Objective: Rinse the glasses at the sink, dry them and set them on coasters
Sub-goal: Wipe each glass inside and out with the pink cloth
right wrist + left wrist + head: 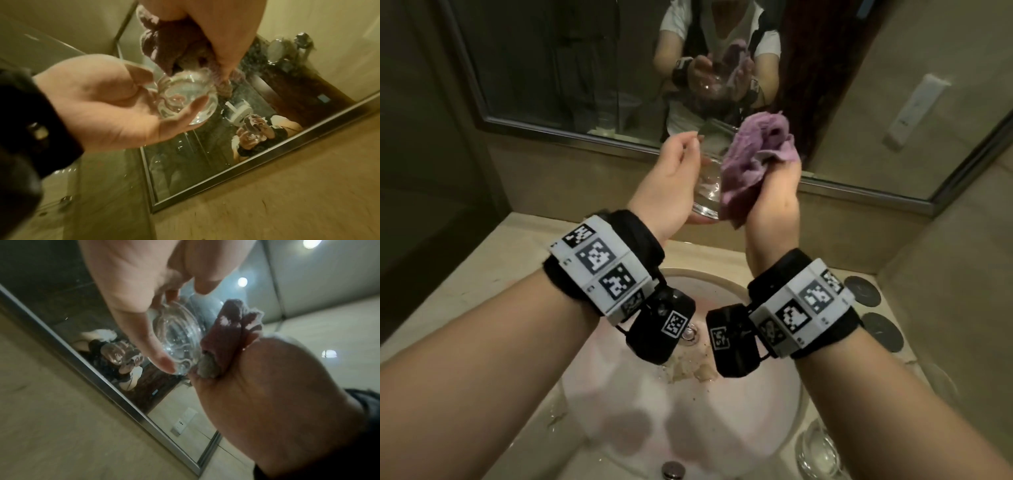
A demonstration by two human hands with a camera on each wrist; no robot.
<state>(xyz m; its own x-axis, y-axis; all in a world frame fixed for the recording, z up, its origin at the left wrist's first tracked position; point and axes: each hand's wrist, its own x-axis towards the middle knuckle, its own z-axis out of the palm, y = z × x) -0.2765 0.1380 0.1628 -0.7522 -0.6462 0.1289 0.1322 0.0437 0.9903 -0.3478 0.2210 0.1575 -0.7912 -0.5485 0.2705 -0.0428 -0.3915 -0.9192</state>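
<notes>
While left hand (671, 178) grips clear glass (707, 192), right hand (774, 202) clutches purple cloth (753, 154), no legible writing.

Framed mirror (558, 68) above counter; wall socket (914, 109) at right.
</notes>
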